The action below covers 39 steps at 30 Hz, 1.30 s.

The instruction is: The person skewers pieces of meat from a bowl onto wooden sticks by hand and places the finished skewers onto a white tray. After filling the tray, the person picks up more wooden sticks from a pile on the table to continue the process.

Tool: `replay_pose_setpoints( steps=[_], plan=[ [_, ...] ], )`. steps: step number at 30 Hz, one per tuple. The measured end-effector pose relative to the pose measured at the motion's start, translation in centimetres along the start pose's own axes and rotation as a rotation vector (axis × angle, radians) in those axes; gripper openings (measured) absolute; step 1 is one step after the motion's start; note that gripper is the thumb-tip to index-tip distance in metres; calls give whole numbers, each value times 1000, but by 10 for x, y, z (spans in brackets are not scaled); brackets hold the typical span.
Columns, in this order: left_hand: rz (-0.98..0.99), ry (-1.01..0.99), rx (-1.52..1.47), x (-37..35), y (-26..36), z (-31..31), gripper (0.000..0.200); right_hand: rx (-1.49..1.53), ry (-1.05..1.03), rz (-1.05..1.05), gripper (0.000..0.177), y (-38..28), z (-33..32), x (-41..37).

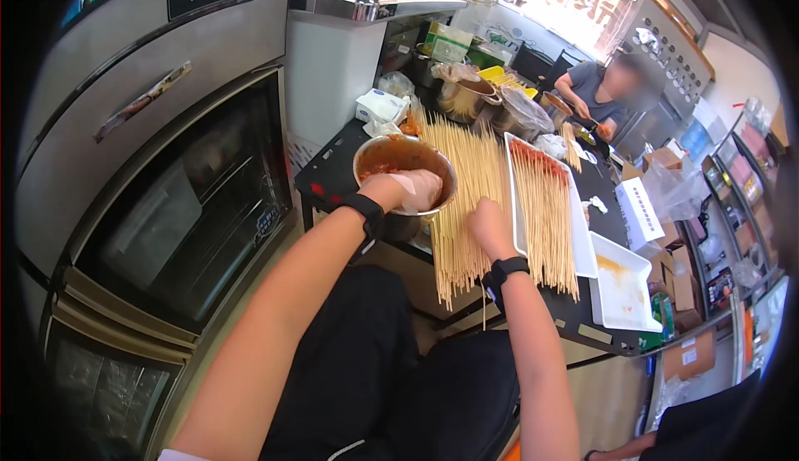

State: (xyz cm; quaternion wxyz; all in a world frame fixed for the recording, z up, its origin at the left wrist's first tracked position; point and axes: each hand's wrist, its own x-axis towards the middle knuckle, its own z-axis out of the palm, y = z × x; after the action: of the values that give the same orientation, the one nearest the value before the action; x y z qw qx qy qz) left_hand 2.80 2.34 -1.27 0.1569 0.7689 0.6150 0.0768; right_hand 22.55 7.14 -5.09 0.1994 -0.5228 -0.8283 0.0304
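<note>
A plastic glove covers my left hand, which reaches into a steel pot of reddish meat; its fingers are hidden there. My right hand is bare and closed over a wide spread of wooden skewers, pinching a stick whose end sticks out below the wrist. Right of it, a white tray holds a row of skewers with red meat at their far ends. An empty-looking white tray with yellowish stains lies at the table's right end.
Steel pots, plastic bags and a tissue box stand at the back of the black table. Across it sits another person. A glass-doored cabinet is at the left, cardboard boxes and shelves at the right.
</note>
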Motion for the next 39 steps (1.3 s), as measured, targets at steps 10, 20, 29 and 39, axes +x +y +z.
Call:
replay_pose_setpoints(
  steps=[10, 20, 29, 39],
  plan=[
    [-230, -193, -140, -17, 16, -17, 28, 134, 157, 105, 14, 5, -33, -4],
    [63, -203, 149, 10, -9, -5, 32, 1164, 177, 214, 24, -28, -97, -77],
    [-234, -147, -139, 9, -29, 17, 27, 1517, 254, 212, 23, -64, -93, -98],
    [150, 172, -312, 7, -30, -17, 14, 1613, 272, 175, 27, -65, -79, -111]
  ],
)
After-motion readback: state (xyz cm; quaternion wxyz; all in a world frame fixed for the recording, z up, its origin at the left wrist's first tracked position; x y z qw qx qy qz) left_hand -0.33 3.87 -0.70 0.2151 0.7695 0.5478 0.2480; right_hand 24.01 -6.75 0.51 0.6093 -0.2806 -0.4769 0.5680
